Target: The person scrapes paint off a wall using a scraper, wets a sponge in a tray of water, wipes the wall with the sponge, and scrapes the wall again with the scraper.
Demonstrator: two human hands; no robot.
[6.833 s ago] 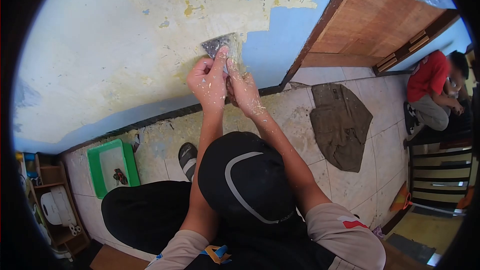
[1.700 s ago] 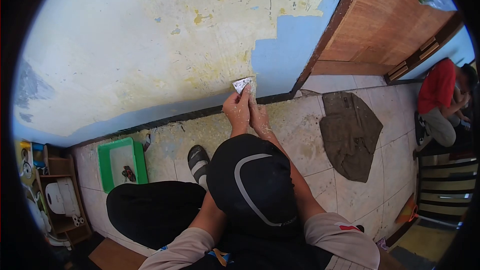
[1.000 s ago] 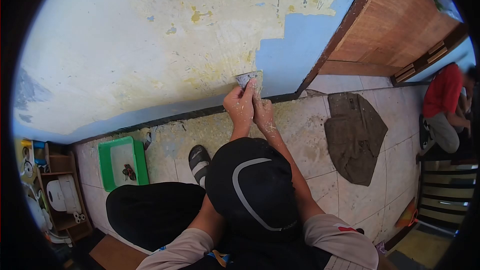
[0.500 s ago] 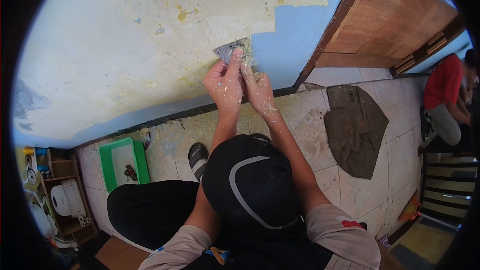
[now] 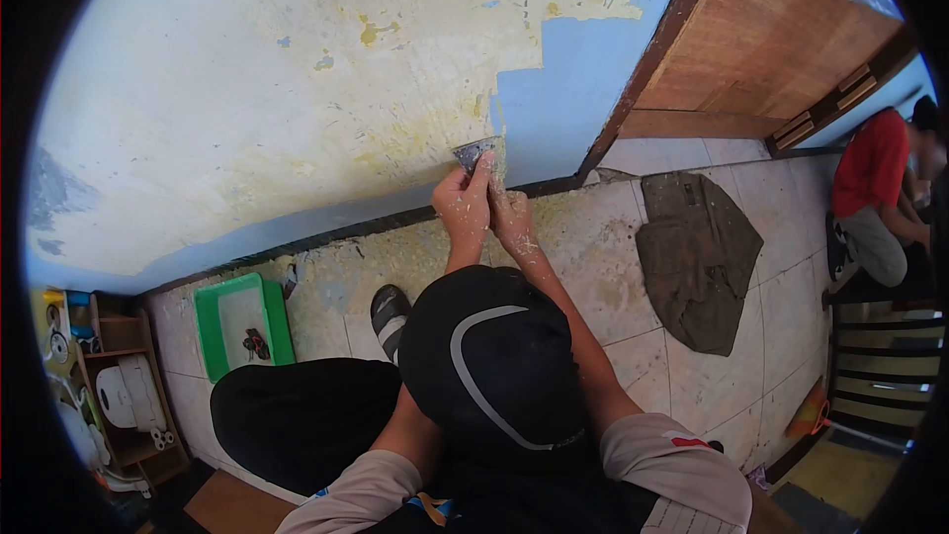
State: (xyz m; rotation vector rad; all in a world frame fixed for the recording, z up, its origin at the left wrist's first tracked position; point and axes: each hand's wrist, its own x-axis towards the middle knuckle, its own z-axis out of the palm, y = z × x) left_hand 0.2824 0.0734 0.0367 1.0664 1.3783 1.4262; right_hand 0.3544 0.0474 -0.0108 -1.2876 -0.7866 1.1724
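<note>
Both hands grip one paint scraper (image 5: pixel 473 152) whose grey metal blade lies against the wall, low down at the border of the blue paint (image 5: pixel 568 74) and the bare cream surface (image 5: pixel 247 119). My left hand (image 5: pixel 461 206) presses fingers onto the blade. My right hand (image 5: pixel 512 222) is wrapped lower, beside the left; the scraper's handle is hidden in the fingers. Paint flakes speckle both hands and the right forearm.
A green tray (image 5: pixel 280 321) with a small dark object stands on the tiles at left, near a shelf (image 5: pixel 124 336). Brown cloth (image 5: pixel 700 262) lies on the floor at right. Another person in red (image 5: pixel 872 168) sits at far right, beyond a wooden door (image 5: pixel 766 30).
Both hands and the scraper have moved down the wall, slightly to the right. A strip of blue paint along the border now shows above the blade.
</note>
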